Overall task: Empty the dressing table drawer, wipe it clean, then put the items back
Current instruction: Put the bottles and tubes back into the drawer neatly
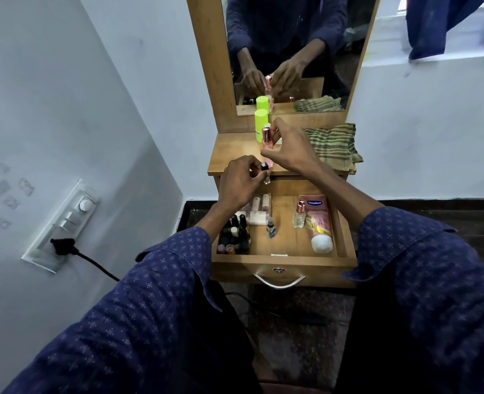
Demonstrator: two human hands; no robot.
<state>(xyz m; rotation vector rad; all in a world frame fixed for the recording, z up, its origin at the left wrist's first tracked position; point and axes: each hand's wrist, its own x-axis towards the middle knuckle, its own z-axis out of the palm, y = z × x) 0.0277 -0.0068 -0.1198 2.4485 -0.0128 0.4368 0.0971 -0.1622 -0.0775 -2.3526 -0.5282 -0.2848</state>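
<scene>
The worktop (229, 155) of the dressing table is crowded at its back edge: a green bottle (261, 123) stands upright at 12 o'clock from the hands, just in front of the mirror (292, 52), and a folded striped cloth (331, 145) is spread over the right end, at about 2 o'clock. A pink-capped bottle (266, 137) is held upright just in front of the green bottle, its long axis vertical; it is pinched by the right hand (289, 149), whose grip is curled round it from the right. A small dark-capped vial (265, 173) is pinched by the left hand (240, 180) at the worktop's front edge, cap up and tilted slightly left, above the open drawer (283, 260).

Inside the drawer, a cluster of nail polish bottles (236, 231) fills the 8 o'clock corner, with a clear box (259, 209) behind it. A small spray bottle (269, 227) stands near the middle, a glass perfume bottle (299, 214) stands right of it, and a pink lotion tube (319, 223) lies along the right wall, cap toward the drawer front. Bare drawer floor is seen at the centre front. A wall socket (61, 226) with a plugged cable is placed at 9 o'clock, well apart.
</scene>
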